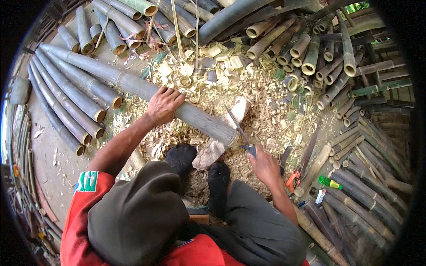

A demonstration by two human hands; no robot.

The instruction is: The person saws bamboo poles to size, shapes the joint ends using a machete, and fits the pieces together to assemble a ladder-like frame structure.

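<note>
A thick grey bamboo pole [133,86] slants from the far left toward me, its cut end near my feet. My left hand [166,105] is closed over the top of the pole, short of that end. In my right hand [266,167] is the dark handle of a knife [239,126]. Its narrow blade points up and left, just beyond the pole's cut end. A pale, rough block [208,155] shows on the near side of the pole, and a similar pale piece [239,110] on the far side. Whether they join beneath the pole is hidden.
Wood chips [199,84] cover the ground. Bamboo poles [66,104] lie at left, with cut lengths [310,57] stacked far right. An orange-handled saw [293,181] and a green bottle [330,182] lie at right. My dark-covered feet [217,188] flank the near block.
</note>
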